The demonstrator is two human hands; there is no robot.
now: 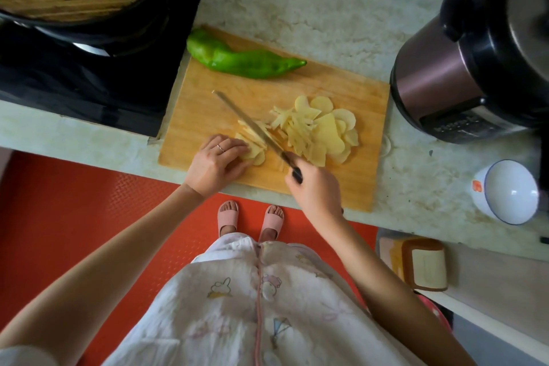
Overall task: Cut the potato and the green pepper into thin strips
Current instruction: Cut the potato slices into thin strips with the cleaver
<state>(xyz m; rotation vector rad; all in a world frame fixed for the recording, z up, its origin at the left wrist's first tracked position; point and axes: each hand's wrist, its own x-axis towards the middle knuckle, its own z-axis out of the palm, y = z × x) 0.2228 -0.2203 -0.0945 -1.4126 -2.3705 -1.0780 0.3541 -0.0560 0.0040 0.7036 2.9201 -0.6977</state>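
We see the cutting board [208, 116] mid-frame, the whole green pepper [237, 61] at its upper left and the potato slices [329, 131] heaped centre-right. Our left hand [215, 163] curls over a small stack [252, 154]. Our right hand [315, 187] grips the knife [252, 125], whose blade lies across that stack.
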